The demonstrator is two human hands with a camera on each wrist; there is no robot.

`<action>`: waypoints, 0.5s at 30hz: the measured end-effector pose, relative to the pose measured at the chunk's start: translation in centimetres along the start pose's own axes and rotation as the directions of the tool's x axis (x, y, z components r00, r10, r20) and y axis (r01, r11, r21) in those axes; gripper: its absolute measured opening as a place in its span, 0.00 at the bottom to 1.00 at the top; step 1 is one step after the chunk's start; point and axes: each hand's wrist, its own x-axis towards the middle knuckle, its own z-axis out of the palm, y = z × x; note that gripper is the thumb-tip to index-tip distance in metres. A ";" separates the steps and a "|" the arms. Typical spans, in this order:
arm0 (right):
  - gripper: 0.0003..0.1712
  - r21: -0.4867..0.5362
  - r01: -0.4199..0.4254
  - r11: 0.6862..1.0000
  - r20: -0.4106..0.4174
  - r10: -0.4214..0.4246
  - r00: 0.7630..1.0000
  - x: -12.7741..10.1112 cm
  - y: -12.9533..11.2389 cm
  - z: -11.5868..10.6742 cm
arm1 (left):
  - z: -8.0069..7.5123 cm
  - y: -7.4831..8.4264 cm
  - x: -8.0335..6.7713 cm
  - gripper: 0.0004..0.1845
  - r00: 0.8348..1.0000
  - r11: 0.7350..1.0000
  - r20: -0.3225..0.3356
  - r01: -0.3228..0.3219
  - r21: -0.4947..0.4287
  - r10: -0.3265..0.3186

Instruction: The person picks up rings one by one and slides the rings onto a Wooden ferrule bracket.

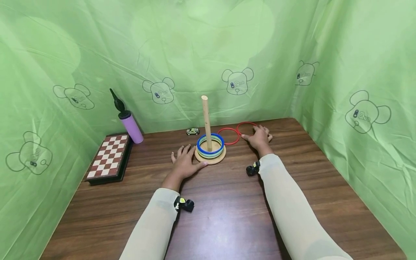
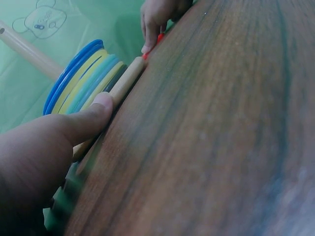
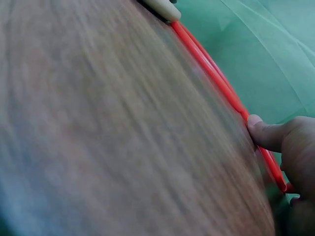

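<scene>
A wooden peg (image 1: 207, 122) rises from a round wooden base (image 1: 214, 161). Several rings circle its foot, with a blue ring (image 1: 222, 145) on top and yellow and pale green ones below. My left hand (image 1: 184, 164) lies spread at the base's left side, fingers fairly straight. Its thumb (image 2: 103, 105) rests against the front edge of the base. To the right, two red rings (image 1: 231, 143) lie flat, their edges meeting. My right hand (image 1: 260, 139) grips the farther-right red ring (image 3: 268, 160), thumb at the near edge and fingers reaching over its right side, which they partly hide.
A toy car (image 1: 193, 131) stands behind the peg base. At the left are a checkered board box (image 1: 108, 157) and a purple hand pump (image 1: 132, 128) with a black nozzle. Green curtain (image 1: 201, 47) surrounds the brown wooden table (image 1: 224, 216) at the back and sides.
</scene>
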 end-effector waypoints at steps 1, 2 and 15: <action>0.51 -0.003 0.002 1.000 -0.001 -0.002 1.000 0.0 0.0 0.0 | 0.0 0.0 0.0 0.58 1.000 1.000 0.000 0.000 0.000 0.000; 0.51 -0.006 0.004 1.000 -0.002 -0.004 1.000 0.0 0.0 0.0 | 0.0 0.0 0.0 0.58 1.000 1.000 -0.001 -0.001 -0.001 0.001; 0.51 0.014 0.040 0.999 -0.067 -0.039 0.997 -1.0 0.3 0.2 | -0.1 0.0 -0.1 0.58 1.000 1.000 0.010 -0.006 0.004 0.006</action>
